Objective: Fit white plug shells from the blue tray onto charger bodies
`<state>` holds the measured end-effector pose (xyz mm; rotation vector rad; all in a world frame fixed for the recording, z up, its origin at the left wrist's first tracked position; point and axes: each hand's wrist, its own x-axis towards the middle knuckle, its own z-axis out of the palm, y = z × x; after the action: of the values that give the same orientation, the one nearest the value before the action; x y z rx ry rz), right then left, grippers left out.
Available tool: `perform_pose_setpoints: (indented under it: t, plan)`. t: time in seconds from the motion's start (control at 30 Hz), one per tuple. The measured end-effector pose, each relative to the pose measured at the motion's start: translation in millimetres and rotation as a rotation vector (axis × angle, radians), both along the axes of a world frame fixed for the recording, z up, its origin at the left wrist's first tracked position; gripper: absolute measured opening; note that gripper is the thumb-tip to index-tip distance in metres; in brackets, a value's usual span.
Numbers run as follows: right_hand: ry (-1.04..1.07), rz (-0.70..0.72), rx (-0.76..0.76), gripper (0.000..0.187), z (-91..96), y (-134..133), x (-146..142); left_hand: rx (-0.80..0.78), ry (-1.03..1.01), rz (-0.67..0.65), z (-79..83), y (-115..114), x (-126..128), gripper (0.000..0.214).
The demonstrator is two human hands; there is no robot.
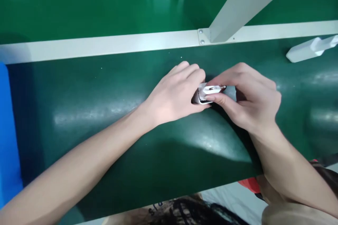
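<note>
Near the middle of the table, my left hand (pixel 179 88) is closed around a small white plastic housing (pixel 196 97). Its open end faces right, and most of it is hidden in the palm. At that end, the thumb and forefinger of my right hand (pixel 253 95) pinch a small white plastic part (pixel 211 90) with a bit of metal showing on it. The part sits at the mouth of the housing; how deep it goes in, I cannot tell. My two hands are almost touching.
A white plastic piece (pixel 306 50) with a narrower end lies at the far right on the green table (pixel 111 88). A pale metal rail (pixel 118 45) crosses behind my hands, with a slanted post (pixel 237 10) bolted to it. Something blue (pixel 9 137) stands at the left edge.
</note>
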<state>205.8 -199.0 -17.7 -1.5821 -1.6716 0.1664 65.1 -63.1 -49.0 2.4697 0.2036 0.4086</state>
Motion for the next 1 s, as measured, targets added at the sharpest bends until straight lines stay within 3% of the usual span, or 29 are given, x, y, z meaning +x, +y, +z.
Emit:
perform_pose_setpoints:
  t: [0.13,0.23,0.4,0.6,0.77,1.0]
  plan:
    - [0.06,0.041,0.045,0.016,-1.2,2.4,2.2,0.0,0.017,-0.011,3.2,0.4,-0.8,0.028]
    - [0.098,0.052,0.025,0.01,-4.0,2.8,4.6,-0.006,0.013,-0.022,3.8,0.5,-1.0,0.023]
    - [-0.027,0.081,0.107,0.005,-7.0,3.7,6.2,0.031,0.05,-0.057,4.6,2.3,-0.9,0.019]
    - [-0.123,0.015,-0.064,0.007,-1.5,-3.8,8.4,0.122,0.078,-0.072,5.9,3.3,-0.5,0.025]
    - [-0.138,-0.067,-0.381,0.032,8.8,-10.3,11.3,0.103,0.088,-0.091,4.4,4.1,-0.6,0.015]
    - [-0.229,-0.08,-0.346,0.043,10.4,-10.5,12.2,0.152,0.062,-0.093,1.9,4.7,1.5,0.013]
